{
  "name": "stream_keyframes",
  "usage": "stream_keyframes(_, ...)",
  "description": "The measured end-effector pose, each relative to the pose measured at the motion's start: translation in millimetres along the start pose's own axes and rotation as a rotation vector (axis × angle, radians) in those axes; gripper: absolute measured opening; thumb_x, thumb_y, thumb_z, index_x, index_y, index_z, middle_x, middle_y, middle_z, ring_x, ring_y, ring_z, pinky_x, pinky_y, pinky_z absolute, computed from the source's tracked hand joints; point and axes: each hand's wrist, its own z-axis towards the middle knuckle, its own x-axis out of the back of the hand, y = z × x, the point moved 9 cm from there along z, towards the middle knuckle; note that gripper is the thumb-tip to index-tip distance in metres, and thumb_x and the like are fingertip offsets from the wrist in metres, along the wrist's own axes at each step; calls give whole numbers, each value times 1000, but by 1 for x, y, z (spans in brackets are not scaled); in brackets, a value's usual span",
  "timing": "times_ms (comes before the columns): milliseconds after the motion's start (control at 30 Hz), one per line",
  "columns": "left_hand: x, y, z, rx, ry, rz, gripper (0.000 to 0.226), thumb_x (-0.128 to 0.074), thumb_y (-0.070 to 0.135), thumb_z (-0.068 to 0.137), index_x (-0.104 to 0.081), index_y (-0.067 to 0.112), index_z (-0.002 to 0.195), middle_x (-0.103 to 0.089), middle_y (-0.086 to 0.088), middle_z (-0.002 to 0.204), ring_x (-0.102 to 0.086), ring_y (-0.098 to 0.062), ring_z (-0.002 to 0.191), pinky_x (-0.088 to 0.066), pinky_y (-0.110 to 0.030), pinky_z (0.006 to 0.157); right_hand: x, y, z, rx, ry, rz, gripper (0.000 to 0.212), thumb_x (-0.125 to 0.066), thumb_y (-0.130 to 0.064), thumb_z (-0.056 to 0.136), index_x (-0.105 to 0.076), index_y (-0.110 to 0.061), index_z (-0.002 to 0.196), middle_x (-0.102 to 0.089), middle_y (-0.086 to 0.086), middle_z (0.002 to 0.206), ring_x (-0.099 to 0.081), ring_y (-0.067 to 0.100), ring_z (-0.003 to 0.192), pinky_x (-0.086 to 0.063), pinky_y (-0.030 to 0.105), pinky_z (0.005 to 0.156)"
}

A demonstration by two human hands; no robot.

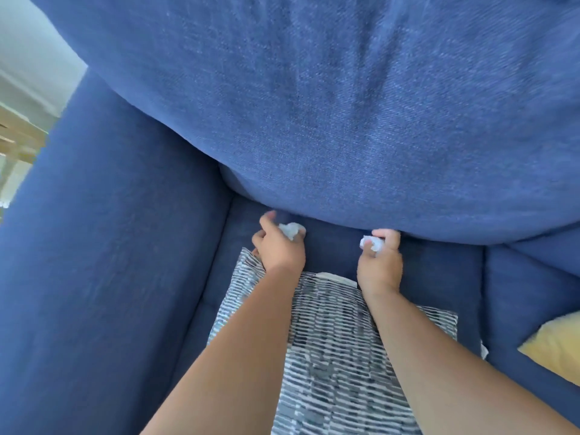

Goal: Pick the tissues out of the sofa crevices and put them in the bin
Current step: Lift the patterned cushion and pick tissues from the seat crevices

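Sofa (110, 246) crevice at twelve o'clock, under back cushion (345, 120). Left hand (277, 249) closed on tissue (290, 230); right hand (381, 262) closed on second tissue (373, 243), both just clear of crevice. Bin unseen.

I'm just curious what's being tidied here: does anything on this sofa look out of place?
Yes. Each hand holds a crumpled white tissue: left hand one tissue, right hand another tissue, at the crevice under the back cushion. The patterned pillow lies flat on the seat.
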Motion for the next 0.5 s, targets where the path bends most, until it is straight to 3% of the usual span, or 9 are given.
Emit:
stream_keyframes(133, 19, 12, -51, -122, -81, 86, 25, -54, 32, 95, -51, 32, 120, -56, -4, 113, -57, -23, 96, -50, -35, 83, 6, -19, -40, 96, -203, -70, 23, -45, -14, 97, -61, -22, 112, -64, 9, 108, -57, 27, 90, -44, 29, 74)
stream_keyframes(333, 89, -10, -112, -91, 37, 35, 32, -50, 27, 98, -56, 27, 129, -64, 0, 123, -58, -22, 113, -45, -30, 96, 36, -57, -82, 236, -259, -244, 30, -51, -9, 90, -73, -19, 109, -67, 3, 119, -61, 25, 107, -45, 23, 86)
stream_keyframes(500, 147, -74, -173, 17, 171, -109, 27, -55, 31, 95, -62, 25, 120, -66, 2, 109, -63, -19, 87, -53, -28, 72, 46, -61, -136, 378, -313, -338, 28, -58, -15, 86, -73, -18, 110, -67, 6, 116, -62, 27, 102, -41, 22, 75)
